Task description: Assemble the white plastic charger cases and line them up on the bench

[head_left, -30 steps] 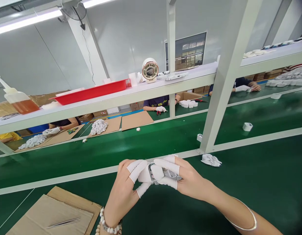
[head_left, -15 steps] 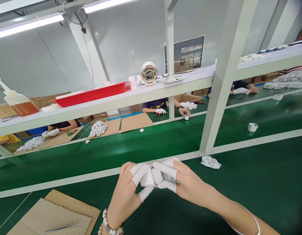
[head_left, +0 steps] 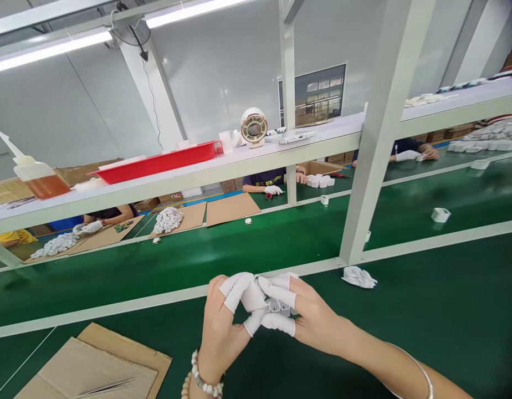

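- A white plastic housing (head_left: 254,298) is held up between the two hands, above the desk (head_left: 405,332) and close to its far edge.
- The housing is pinched between the thumb and fingers of the left hand (head_left: 223,321); this grip is closed on its left side.
- A ribbed grey-white part (head_left: 283,308) is enclosed by the right hand (head_left: 314,313), whose grip is also closed, with its fingertips meeting the housing's right side.
- The ribbed part lies to the right of the housing, directly beside it. The long axis of the pair appears to be laid roughly from hand to hand, dipping a little to the right. The housing is nearer the left hand, the ribbed part nearer the right.
- White finger covers are worn on both hands.
- A crumpled white bundle (head_left: 359,277) is seen by the far edge of the desk, beyond the right hand and near the foot of the post (head_left: 370,138).
- Tweezers (head_left: 108,386) are laid on cardboard (head_left: 127,354) at the left; the cardboard is cut off at the lower frame.
- Most of the ribbed part is covered by fingers, and the undersides of both pieces are hidden. Whether they are joined or merely touching cannot be told.
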Available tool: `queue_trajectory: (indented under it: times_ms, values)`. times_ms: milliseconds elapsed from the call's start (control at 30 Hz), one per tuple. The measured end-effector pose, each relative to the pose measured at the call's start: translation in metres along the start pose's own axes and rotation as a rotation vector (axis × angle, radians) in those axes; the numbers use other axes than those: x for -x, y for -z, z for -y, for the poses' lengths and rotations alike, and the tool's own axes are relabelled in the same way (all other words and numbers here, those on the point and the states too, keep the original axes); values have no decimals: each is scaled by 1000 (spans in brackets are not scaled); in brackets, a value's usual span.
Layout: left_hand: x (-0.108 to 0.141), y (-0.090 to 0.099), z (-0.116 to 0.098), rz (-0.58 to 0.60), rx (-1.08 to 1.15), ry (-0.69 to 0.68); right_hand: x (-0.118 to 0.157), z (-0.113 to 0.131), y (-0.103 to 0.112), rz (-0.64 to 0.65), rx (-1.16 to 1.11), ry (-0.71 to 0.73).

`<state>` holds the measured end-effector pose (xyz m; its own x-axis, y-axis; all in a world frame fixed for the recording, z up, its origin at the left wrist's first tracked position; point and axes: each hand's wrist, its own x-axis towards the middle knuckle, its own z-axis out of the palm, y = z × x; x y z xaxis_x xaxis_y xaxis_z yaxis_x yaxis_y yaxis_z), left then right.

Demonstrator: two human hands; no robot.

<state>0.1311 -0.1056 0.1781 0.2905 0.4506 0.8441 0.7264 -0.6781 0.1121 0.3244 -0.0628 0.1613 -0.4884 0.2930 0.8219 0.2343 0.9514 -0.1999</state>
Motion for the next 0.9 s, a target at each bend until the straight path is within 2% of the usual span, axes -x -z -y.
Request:
queue_trajectory:
  times_ms: [133,200,233,300,367,467,567,633,733,833,900]
  values:
    - [4,-14,1,-7,-21,6,2,0,-9,-44,-19,-115]
    - [5,-23,5,40,-39,43,0,-8,-14,-70,0,-221]
    - [6,-26,7,69,-48,74,-2,-16,-16,-40,32,-287]
    - [7,-27,14,113,-74,146,-5,-41,-20,73,141,-421]
    - [8,-20,22,120,-109,205,-7,-77,-23,186,308,-575]
    - [10,1,33,93,-162,266,3,-134,-25,221,492,-776]
    - [14,20,37,79,-193,299,27,-175,-27,304,634,-925]
    - [16,25,34,97,-189,301,43,-190,-29,372,683,-977]
    - [13,22,20,177,-152,232,60,-202,-29,442,732,-1020]
    - [5,6,-4,327,-92,113,64,-204,-29,469,772,-1031]
    - [5,-14,-23,459,-44,51,65,-202,-26,471,791,-1019]
